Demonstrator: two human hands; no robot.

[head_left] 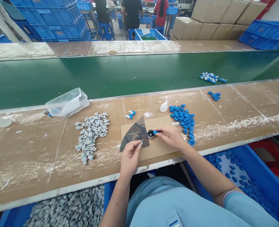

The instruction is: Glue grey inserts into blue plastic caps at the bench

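My left hand pinches a small grey piece over the lower edge of a dark, fan-shaped sheet. Between the fingertips of my right hand is a small blue piece, held at the rim of a small round black container. Both the sheet and the container rest on a cardboard sheet. A pile of grey pieces lies to the left, and a pile of blue pieces to the right. Two blue-and-white pieces sit behind the dark sheet.
Behind the worktop runs a green belt carrying blue-and-white pieces. A clear plastic tub stands back left; a white bottle is near the blue pile. Blue bins sit below the front edge. People are seated far behind.
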